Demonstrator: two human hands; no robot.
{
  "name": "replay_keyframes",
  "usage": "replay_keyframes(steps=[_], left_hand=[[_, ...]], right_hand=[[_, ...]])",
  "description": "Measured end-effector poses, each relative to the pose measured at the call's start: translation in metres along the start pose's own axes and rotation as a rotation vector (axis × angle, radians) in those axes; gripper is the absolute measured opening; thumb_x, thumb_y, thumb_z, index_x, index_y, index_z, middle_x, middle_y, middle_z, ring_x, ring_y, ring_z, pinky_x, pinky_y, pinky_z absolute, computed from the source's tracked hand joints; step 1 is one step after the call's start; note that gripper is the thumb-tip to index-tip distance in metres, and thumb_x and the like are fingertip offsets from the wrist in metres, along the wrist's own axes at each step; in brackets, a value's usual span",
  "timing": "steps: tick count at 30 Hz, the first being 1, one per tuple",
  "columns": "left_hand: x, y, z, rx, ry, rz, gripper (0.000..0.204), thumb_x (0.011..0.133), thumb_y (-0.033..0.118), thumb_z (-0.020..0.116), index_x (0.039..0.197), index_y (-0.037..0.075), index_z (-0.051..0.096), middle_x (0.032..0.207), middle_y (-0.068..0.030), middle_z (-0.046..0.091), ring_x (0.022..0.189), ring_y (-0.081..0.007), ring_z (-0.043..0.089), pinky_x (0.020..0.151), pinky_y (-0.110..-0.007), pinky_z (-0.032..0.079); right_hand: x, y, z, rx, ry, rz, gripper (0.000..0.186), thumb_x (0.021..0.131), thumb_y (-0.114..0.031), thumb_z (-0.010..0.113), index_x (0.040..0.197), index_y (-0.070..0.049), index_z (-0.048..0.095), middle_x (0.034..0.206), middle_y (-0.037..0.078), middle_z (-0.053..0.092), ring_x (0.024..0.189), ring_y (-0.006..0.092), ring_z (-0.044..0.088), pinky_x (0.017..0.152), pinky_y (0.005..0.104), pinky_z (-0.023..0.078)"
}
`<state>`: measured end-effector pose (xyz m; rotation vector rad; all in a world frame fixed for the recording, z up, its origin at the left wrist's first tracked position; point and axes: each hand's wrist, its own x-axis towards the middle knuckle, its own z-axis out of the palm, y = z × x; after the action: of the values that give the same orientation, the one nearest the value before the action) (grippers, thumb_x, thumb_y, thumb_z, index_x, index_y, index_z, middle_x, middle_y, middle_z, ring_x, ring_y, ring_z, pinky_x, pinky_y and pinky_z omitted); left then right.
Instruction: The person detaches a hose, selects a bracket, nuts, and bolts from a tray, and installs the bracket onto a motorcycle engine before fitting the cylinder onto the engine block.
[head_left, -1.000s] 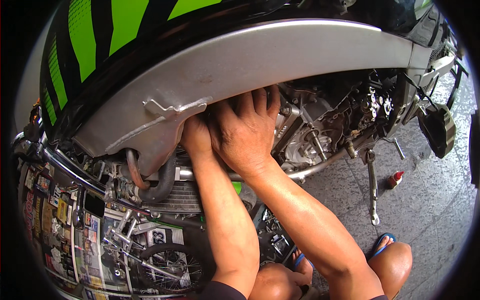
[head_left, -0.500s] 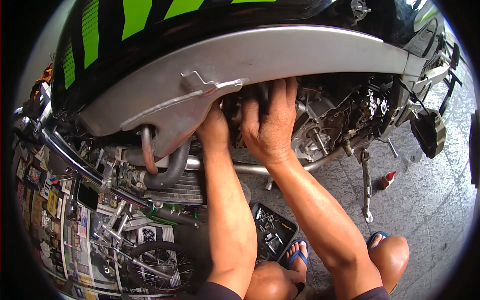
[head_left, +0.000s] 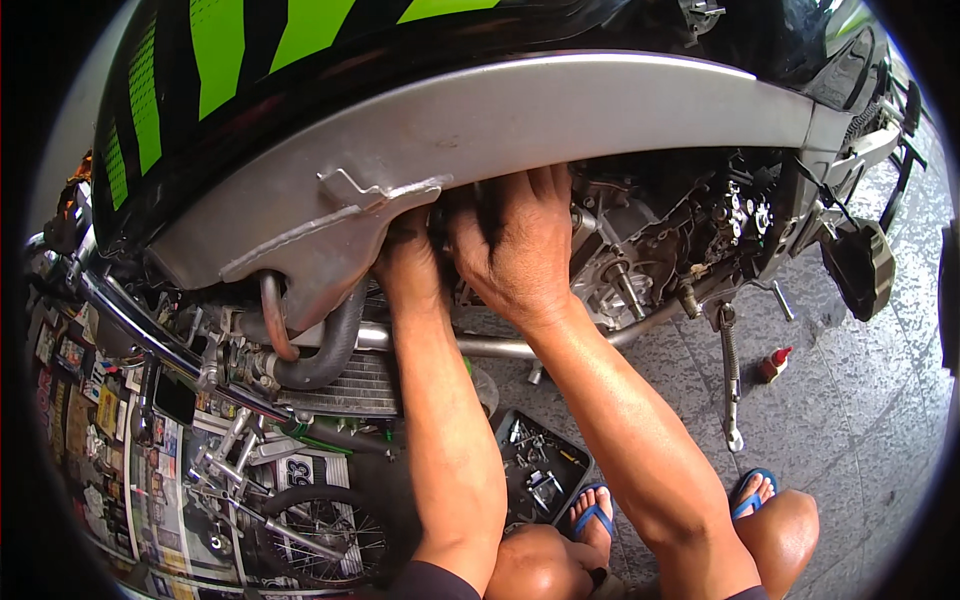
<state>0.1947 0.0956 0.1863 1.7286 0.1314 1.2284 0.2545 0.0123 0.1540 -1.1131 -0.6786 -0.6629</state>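
Both of my hands reach up beneath the silver frame beam (head_left: pixel 600 110) of a motorcycle, into the engine bay. My left hand (head_left: pixel 410 265) is behind the beam's lower edge, by a black hose (head_left: pixel 335 350); its fingers are hidden. Close beside it on the right, my right hand (head_left: pixel 522 255) has its thumb bent toward its fingers around something dark that I cannot make out. Its fingertips disappear under the beam. To the right of that hand shows the exposed engine (head_left: pixel 620 275), with a shaft sticking out.
Below the hoses is a radiator (head_left: pixel 355 385). A black tray (head_left: pixel 510 425) of metal parts lies on the floor by my foot. The side stand (head_left: pixel 730 380) hangs down, with a small red-capped bottle (head_left: pixel 773 364) nearby. A spoked wheel (head_left: pixel 325 500) lies at lower left.
The view has shifted slightly, so the motorcycle sits further left in it. Both hands remain under the beam; the right hand's fingers have turned a little and sit closer together.
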Motion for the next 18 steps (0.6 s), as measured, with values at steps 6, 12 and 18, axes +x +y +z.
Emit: replay_keyframes(steps=[6, 12, 18], left_hand=[[-0.004, 0.004, 0.0, -0.054, -0.004, -0.105, 0.034, 0.095, 0.022, 0.054, 0.12, 0.0, 0.059, 0.118, -0.007, 0.058, 0.107, -0.0168, 0.054, 0.096, -0.031, 0.042], [-0.004, -0.002, -0.011, -0.096, -0.105, -0.105, 0.04, 0.097, 0.024, 0.043, 0.123, -0.002, 0.057, 0.122, -0.0097, 0.058, 0.114, -0.0202, 0.052, 0.1, -0.033, 0.04], [-0.003, -0.008, -0.011, -0.093, -0.115, -0.077, 0.043, 0.098, 0.027, 0.041, 0.125, -0.002, 0.056, 0.126, -0.0114, 0.056, 0.118, -0.0219, 0.05, 0.104, -0.034, 0.036]], right_hand=[[0.004, -0.01, -0.003, -0.07, -0.093, -0.004, 0.034, 0.073, -0.013, 0.064, 0.105, -0.002, 0.061, 0.106, 0.022, 0.057, 0.102, 0.0412, 0.05, 0.09, 0.0494, 0.037], [0.006, -0.014, 0.006, -0.072, -0.032, 0.034, 0.032, 0.07, -0.016, 0.067, 0.099, -0.003, 0.065, 0.102, 0.02, 0.06, 0.1, 0.041, 0.051, 0.09, 0.0512, 0.037], [0.005, -0.013, 0.014, -0.193, -0.047, 0.12, 0.041, 0.073, -0.023, 0.07, 0.109, -0.004, 0.06, 0.11, 0.019, 0.053, 0.109, 0.04, 0.047, 0.095, 0.0558, 0.032]])
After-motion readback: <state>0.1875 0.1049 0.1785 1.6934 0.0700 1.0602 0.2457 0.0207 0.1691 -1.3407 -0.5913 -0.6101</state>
